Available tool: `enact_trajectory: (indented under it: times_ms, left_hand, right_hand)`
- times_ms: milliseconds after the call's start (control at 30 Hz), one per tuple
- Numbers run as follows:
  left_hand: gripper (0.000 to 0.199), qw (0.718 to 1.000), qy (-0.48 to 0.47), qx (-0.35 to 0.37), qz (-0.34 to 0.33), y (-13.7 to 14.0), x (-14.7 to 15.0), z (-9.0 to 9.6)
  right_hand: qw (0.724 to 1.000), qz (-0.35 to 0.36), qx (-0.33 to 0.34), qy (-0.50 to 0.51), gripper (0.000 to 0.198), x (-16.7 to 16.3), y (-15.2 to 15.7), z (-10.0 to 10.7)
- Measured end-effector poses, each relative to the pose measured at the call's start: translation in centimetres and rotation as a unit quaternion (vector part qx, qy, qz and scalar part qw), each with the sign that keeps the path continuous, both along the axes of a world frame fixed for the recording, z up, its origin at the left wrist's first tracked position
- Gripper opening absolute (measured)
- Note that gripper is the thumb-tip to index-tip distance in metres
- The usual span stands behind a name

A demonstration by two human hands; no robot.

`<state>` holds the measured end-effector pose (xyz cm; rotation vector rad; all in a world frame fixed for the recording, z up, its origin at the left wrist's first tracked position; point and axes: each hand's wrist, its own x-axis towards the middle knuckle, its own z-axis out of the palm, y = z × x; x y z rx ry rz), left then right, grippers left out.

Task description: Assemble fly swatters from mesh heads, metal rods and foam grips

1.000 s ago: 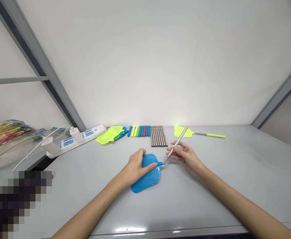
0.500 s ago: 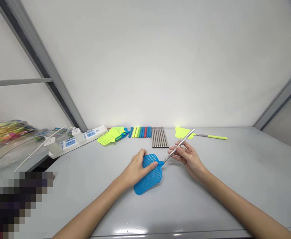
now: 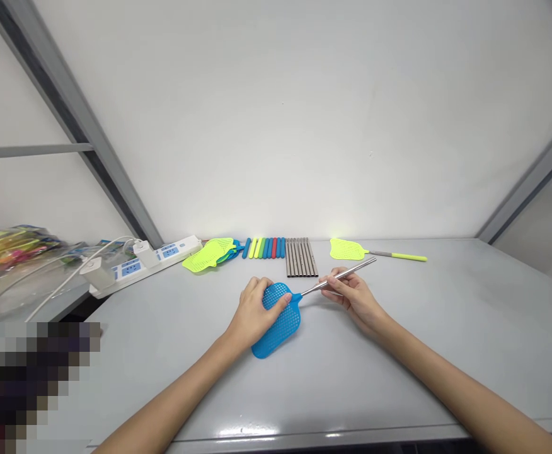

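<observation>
My left hand (image 3: pixel 253 312) grips a blue fly swatter head (image 3: pixel 278 328), thumb on top of its perforated face and fingers behind. From the neck of the head a silver telescopic rod (image 3: pixel 351 271) runs up to the right. My right hand (image 3: pixel 351 296) is closed on this rod between thumb and fingers, close to its thinner section. The rod's end is joined to or touching the blue neck; how deep it sits is hidden. Behind my hands, several metal tubes (image 3: pixel 301 258) lie side by side, with a row of coloured handle sleeves (image 3: pixel 269 248) at their left.
Yellow and blue swatter heads (image 3: pixel 210 254) are piled at the back left, beside a white power strip (image 3: pixel 155 261) with plugs and cables. A yellow fly swatter (image 3: pixel 346 250) with rod and handle lies at the back right. Bagged colourful items (image 3: pixel 11 252) are at far left.
The rod has swung from a steep slant to a flatter one, its far end lower and further right. Both hands and the blue head sit slightly higher and further left in view.
</observation>
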<state>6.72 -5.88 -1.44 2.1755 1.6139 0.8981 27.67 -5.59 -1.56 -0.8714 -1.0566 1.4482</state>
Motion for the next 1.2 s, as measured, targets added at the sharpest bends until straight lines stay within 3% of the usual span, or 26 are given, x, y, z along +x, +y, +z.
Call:
enact_trajectory:
  times_ms: [767,1200]
  left_hand:
    - [0.033,0.995,0.066,0.071,0.010,-0.9,0.1,1.0]
    - [0.033,1.000,0.013,0.004,0.001,-0.2,0.0,-0.1]
  right_hand:
    - [0.994,0.070,-0.074,-0.032,0.023,-1.0,-0.8,-1.1]
    - [0.993,0.085,-0.060,-0.060,0.026,-1.1,-0.6,-0.9]
